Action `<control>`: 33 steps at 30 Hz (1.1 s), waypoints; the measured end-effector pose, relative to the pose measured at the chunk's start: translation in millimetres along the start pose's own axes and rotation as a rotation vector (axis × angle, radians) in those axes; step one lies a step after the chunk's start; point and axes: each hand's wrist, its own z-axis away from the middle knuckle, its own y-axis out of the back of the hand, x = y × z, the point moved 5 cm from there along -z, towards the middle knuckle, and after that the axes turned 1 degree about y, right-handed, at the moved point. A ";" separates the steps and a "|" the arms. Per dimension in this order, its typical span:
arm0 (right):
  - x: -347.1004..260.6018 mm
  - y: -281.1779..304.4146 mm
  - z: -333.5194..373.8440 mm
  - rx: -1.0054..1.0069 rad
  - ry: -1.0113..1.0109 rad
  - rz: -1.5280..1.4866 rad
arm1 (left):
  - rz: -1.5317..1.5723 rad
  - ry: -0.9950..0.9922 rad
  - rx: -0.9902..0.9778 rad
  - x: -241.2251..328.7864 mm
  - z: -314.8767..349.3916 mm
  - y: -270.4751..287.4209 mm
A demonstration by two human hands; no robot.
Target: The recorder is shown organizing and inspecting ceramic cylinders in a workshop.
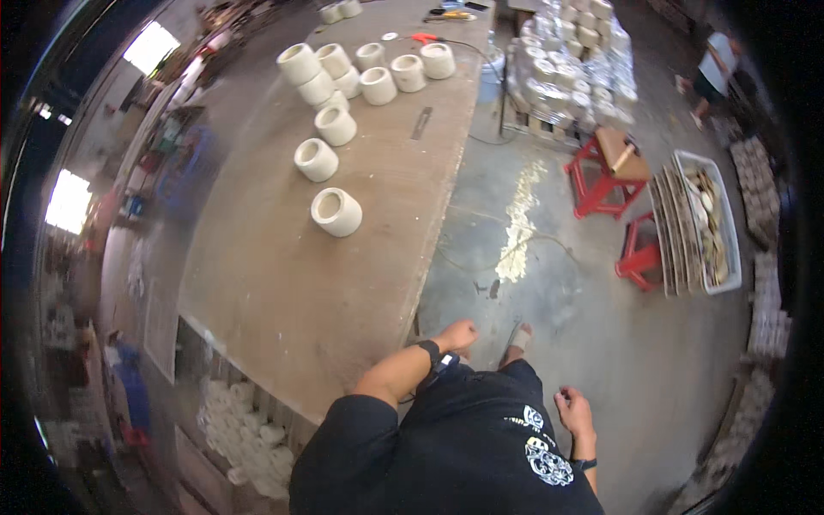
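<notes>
My left hand [458, 334] hangs beside the table's right edge near my waist, its fingers curled in; nothing shows in it. On that side I wear a dark wristband. My right hand [574, 410] is held away from my body over the floor, fingers loosely bent and apart, holding nothing. Nearest on the brown table [283, 283] stands a thick-walled, off-white hollow cylinder [336, 213], well out of reach of both hands. Behind it are a second cylinder [316, 160], a third cylinder [335, 125] and several more, some stacked on others.
A red-handled tool [425, 38] with a cable lies at the table's far end. Cream scraps [518, 232] and a thin hose [562, 245] lie on the floor. To the right are red stools [606, 176], a white crate [730, 249], wrapped stacked goods [571, 77] and another person [714, 69].
</notes>
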 end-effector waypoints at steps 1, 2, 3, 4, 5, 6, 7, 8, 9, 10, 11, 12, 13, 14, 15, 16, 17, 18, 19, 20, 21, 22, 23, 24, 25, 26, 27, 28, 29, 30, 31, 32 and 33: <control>4.5 4.5 -23.0 -0.017 0.024 0.005 | 0.002 0.028 0.068 -2.8 3.5 8.2; 9.6 7.7 -50.1 -0.046 0.093 0.016 | 0.005 0.046 0.089 -5.4 4.9 17.0; 11.5 13.5 -73.8 -0.076 0.159 0.024 | 0.016 0.158 0.142 -12.5 8.4 27.7; 6.9 25.2 -92.9 -0.073 0.219 0.037 | 0.026 0.269 0.192 -17.0 14.7 36.3; 6.2 37.9 -114.9 -0.090 0.231 0.033 | 0.026 0.288 0.202 -21.1 16.2 40.3; 2.6 52.3 -134.8 -0.101 0.255 0.065 | 0.128 0.371 0.237 -32.5 19.0 47.3; -3.2 62.8 -151.1 -0.114 0.284 0.098 | 0.234 0.454 0.278 -46.8 22.2 52.4; -14.2 73.1 -164.9 -0.137 0.311 0.097 | 0.239 0.478 0.305 -71.6 24.3 51.6; -26.9 88.7 -179.1 -0.143 0.326 0.088 | 0.316 0.481 0.407 -102.0 27.0 50.3; -29.0 98.5 -190.4 -0.141 0.317 0.078 | 0.388 0.474 0.486 -99.7 30.3 54.6; -29.0 102.6 -203.3 -0.156 0.328 0.080 | 0.393 0.488 0.498 -98.8 30.8 60.8; -23.6 107.5 -215.7 -0.145 0.338 0.105 | 0.429 0.525 0.517 -72.8 28.8 82.9; -20.1 111.7 -225.8 -0.132 0.348 0.130 | 0.465 0.561 0.535 -48.5 27.8 103.2; -25.6 116.0 -234.4 -0.145 0.364 0.130 | 0.468 0.573 0.552 -41.6 34.7 114.7; -30.8 117.2 -243.3 -0.168 0.392 0.161 | 0.361 0.515 0.729 -36.8 40.5 131.7; -36.7 118.0 -251.9 -0.189 0.418 0.191 | 0.247 0.452 0.900 -31.5 46.8 150.1; -40.8 119.4 -258.2 -0.189 0.413 0.192 | 0.193 0.459 0.932 -22.8 47.0 171.0; -45.2 115.9 -264.7 -0.224 0.410 0.235 | 0.140 0.474 0.972 -13.3 52.3 193.3; -48.3 113.1 -270.0 -0.253 0.397 0.275 | 0.063 0.475 1.022 -3.2 51.2 219.6; -52.8 111.1 -277.4 -0.259 0.402 0.281 | -0.011 0.483 1.080 1.0 51.7 245.2; -57.6 108.9 -285.0 -0.269 0.415 0.252 | -0.047 0.530 1.123 -5.8 51.1 267.9; -61.7 107.0 -292.0 -0.279 0.425 0.227 | -0.079 0.578 1.163 -15.4 49.3 289.3; -64.8 105.3 -299.6 -0.287 0.427 0.244 | -0.152 0.566 1.220 -32.3 45.2 311.4; -65.8 103.8 -309.6 -0.284 0.416 0.238 | -0.231 0.559 1.281 -46.9 42.6 331.2; -65.6 102.6 -317.8 -0.278 0.394 0.229 | -0.220 0.570 1.279 -46.9 32.0 350.5; -67.3 100.4 -324.5 -0.287 0.394 0.243 | 0.012 0.659 1.455 -53.5 32.1 366.6; -69.4 103.3 -333.9 -0.296 0.351 0.244 | 0.258 0.747 1.627 -61.2 35.4 373.4; -72.9 106.6 -344.3 -0.304 0.307 0.246 | 0.273 0.766 1.631 -74.6 34.0 379.0; -79.6 110.3 -355.2 -0.315 0.314 0.266 | 0.822 0.704 1.565 -102.9 27.1 372.8; -88.8 114.0 -362.1 -0.306 0.320 0.265 | 1.351 0.600 1.425 -116.9 12.7 367.9; -98.5 116.7 -368.6 -0.298 0.326 0.264 | 1.362 0.613 1.425 -123.6 11.7 367.1; -108.1 117.9 -374.8 -0.306 0.325 0.277 | 1.334 0.628 1.400 -128.0 12.4 361.8; -119.6 121.6 -381.8 -0.297 0.322 0.291 | 1.306 0.643 1.373 -127.6 10.3 358.0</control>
